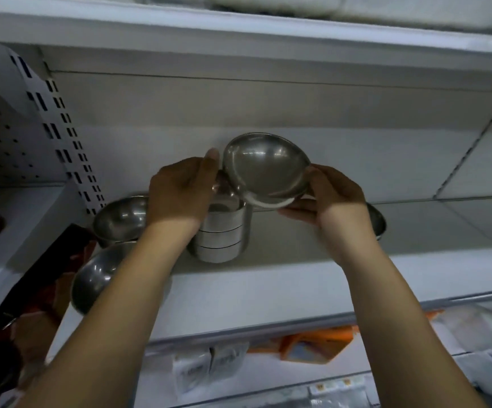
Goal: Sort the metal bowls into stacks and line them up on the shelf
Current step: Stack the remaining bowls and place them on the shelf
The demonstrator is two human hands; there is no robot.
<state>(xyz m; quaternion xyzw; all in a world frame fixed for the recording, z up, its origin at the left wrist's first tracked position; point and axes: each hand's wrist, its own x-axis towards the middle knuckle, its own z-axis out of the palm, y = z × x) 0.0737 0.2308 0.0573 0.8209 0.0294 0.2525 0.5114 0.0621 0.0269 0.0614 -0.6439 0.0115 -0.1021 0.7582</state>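
Nothing legible anywhere. Only blurred, unreadable print on the white packets (206, 369) and the orange package (318, 344) below the shelf (297, 290); small tags (320, 386) on the lower rail too tiny to read.

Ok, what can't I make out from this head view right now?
Top of the bowl stack: head view, left hand covers it; its grip is unclear.
Tilted bowl underside: head view, faces away.
Far-right bowl: head view, right hand and wrist hide most.
Front-left bowl: head view, left forearm crosses it.
Lower-shelf packets: head view, blurred, labels unreadable.
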